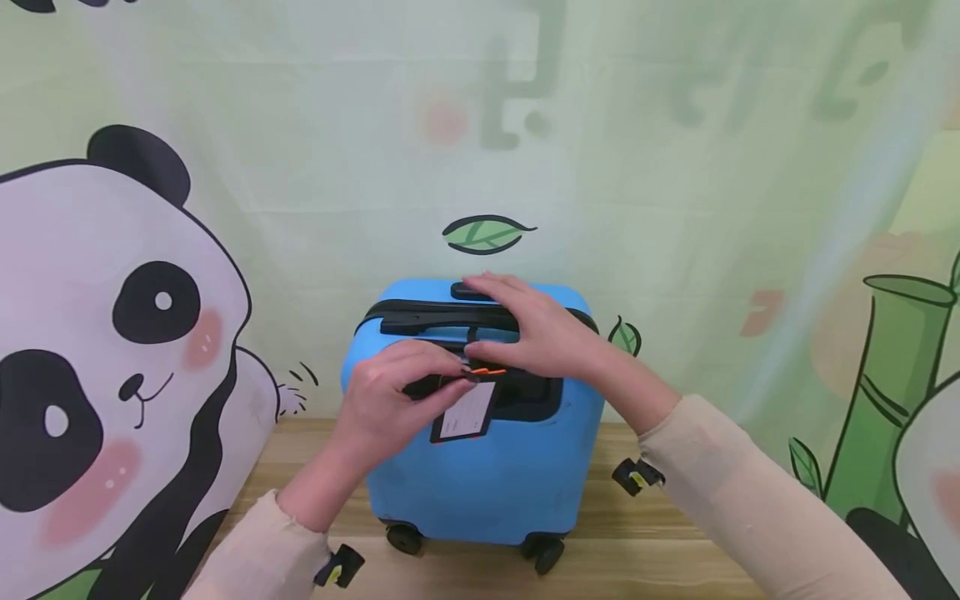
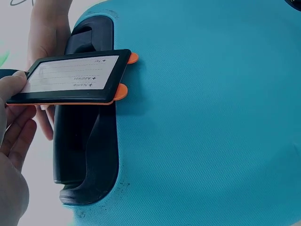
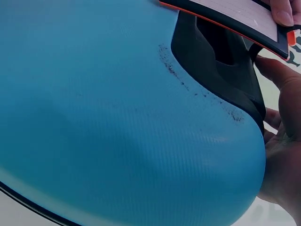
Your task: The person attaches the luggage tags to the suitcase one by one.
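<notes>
A blue suitcase (image 1: 480,483) stands upright with its black top handle (image 1: 423,321) towards the hands. My left hand (image 1: 397,392) pinches a black luggage tag (image 1: 465,412) at its strap end, thumb on top. Orange trim edges the tag, and its white card (image 2: 70,75) shows lines for name, address and tel. My right hand (image 1: 532,329) reaches over the suitcase top, fingers extended and thumb beside the tag's strap. Seen from the right wrist, the thumb points at the rim of the black handle recess (image 3: 221,66); the fingers are partly hidden behind the suitcase.
Under the suitcase's black wheels (image 1: 543,552) lies a wood-grain surface (image 1: 645,550). A cloth backdrop (image 1: 337,167) with a printed panda (image 1: 150,350) hangs close behind and to the left, with printed bamboo (image 1: 892,392) on the right.
</notes>
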### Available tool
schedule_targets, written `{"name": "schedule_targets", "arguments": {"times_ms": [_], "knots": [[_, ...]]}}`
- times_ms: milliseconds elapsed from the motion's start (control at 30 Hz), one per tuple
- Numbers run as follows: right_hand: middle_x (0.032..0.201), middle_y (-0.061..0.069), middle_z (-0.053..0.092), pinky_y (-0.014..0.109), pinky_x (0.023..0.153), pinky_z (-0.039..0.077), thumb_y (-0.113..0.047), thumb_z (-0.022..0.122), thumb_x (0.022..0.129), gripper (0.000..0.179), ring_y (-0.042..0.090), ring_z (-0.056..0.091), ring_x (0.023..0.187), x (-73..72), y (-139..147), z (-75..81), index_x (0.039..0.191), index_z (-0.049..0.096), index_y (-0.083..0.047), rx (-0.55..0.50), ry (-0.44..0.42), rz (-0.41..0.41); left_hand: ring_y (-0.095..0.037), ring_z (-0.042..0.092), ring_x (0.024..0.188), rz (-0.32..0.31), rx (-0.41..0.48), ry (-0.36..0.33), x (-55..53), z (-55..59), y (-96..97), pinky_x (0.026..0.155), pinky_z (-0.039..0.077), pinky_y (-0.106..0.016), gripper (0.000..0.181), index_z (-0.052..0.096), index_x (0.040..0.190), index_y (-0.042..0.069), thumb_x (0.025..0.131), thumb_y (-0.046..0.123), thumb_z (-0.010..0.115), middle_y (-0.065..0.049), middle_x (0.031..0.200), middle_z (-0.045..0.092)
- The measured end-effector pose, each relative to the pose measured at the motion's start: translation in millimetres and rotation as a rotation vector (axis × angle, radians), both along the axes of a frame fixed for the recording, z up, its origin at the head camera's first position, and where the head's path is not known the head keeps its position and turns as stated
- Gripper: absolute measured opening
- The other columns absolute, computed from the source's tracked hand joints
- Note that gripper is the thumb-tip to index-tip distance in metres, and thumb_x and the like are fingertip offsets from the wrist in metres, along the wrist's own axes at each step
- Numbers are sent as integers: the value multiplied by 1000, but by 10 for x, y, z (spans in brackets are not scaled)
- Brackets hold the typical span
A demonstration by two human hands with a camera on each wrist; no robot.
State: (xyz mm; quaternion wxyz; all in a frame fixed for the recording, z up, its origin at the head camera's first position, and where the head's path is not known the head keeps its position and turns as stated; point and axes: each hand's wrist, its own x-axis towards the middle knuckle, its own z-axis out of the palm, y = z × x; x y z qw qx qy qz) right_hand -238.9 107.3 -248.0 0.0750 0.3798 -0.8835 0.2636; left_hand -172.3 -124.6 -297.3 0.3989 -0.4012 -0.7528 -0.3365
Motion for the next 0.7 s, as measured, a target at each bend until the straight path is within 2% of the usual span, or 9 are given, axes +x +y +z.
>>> {"name": "schedule_targets", "arguments": {"times_ms": [333,700], "knots": [[170,10,39,58,120,41,-41,80,97,84,32,39,155,10,31,-14,167,39,-19,5,-9,-45,-21,77,92,-5,-7,13,-30,22,-19,84,64,-44,27,84,98,7,75,0,95,-4,96,81],[162,12,51,54,118,44,-41,80,97,76,32,48,149,-22,-2,6,162,48,-14,15,0,-63,-23,75,94,46,-62,55,-103,38,-44,84,63,-43,27,84,100,6,76,5,96,-6,97,81]]}}
